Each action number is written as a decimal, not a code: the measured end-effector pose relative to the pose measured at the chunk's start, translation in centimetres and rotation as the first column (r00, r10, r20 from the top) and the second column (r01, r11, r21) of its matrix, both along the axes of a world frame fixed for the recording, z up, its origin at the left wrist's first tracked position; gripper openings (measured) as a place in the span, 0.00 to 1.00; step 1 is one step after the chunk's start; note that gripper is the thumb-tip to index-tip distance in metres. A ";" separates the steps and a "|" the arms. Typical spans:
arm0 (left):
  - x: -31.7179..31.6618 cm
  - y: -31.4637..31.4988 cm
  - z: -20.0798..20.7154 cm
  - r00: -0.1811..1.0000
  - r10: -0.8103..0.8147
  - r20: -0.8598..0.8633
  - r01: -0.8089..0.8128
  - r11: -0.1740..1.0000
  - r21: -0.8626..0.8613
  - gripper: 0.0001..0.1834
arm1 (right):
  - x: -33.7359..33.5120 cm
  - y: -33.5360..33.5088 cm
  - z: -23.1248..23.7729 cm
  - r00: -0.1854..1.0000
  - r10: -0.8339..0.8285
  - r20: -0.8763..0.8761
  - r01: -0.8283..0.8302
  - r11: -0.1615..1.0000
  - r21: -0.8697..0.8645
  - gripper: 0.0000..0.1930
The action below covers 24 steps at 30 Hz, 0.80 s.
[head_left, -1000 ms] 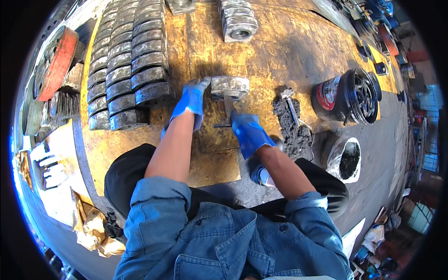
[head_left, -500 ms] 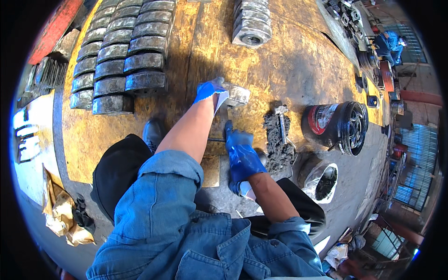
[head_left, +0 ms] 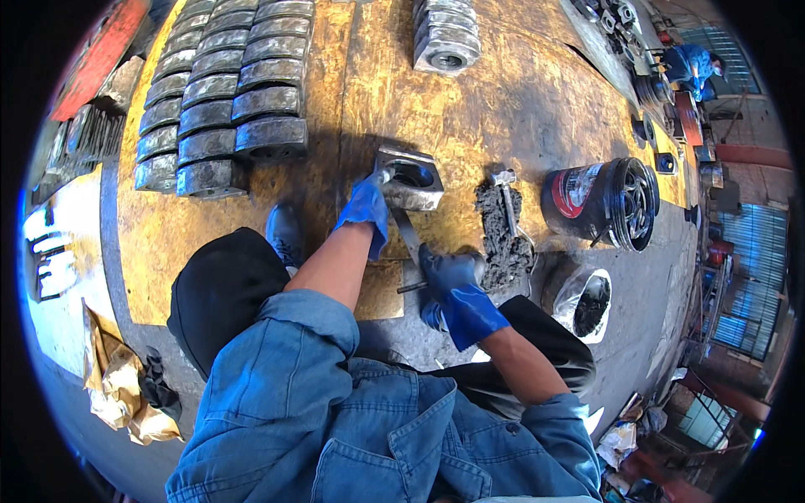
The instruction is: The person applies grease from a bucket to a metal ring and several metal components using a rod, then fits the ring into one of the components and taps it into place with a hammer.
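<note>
A square metal block (head_left: pixel 410 198) with a round hole lies on the yellow, worn work surface (head_left: pixel 503 109), its hole facing up. My left hand (head_left: pixel 366 208), in a blue glove, grips the block's left near corner. In a blue glove too, my right hand (head_left: pixel 446 272) is closed round a flat metal bar (head_left: pixel 406 231) whose far end reaches the block's near side. A thin dark rod (head_left: pixel 411 287) sticks out to the left below that hand. Its other end is hidden.
Rows of curved metal blocks (head_left: pixel 210 134) stand at the far left, and another row (head_left: pixel 446 54) at the far middle. To the right are a hammer (head_left: pixel 507 201) on dark grit (head_left: pixel 501 251), a black bucket (head_left: pixel 579 205) and a bag of dark powder (head_left: pixel 591 303).
The block has turned from edge-on to hole up and come nearer. My left hand has moved back toward me with it. My right hand has shifted slightly right and nearer, and the bar shows more.
</note>
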<state>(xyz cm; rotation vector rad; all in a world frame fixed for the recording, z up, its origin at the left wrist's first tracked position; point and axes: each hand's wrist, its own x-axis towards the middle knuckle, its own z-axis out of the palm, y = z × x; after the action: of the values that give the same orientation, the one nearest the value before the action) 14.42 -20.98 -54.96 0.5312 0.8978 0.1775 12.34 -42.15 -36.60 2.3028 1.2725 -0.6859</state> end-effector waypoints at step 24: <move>4.0 4.4 -0.2 0.949 0.244 -0.199 -0.132 0.882 0.452 0.15 | 6.0 -5.1 10.8 0.887 -0.352 -0.299 0.462 0.697 0.549 0.30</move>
<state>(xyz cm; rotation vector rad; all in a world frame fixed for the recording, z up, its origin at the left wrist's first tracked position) 18.38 -16.58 -55.19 0.8964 1.1676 0.5076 18.30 -47.26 -25.76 3.1971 1.1736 -0.6955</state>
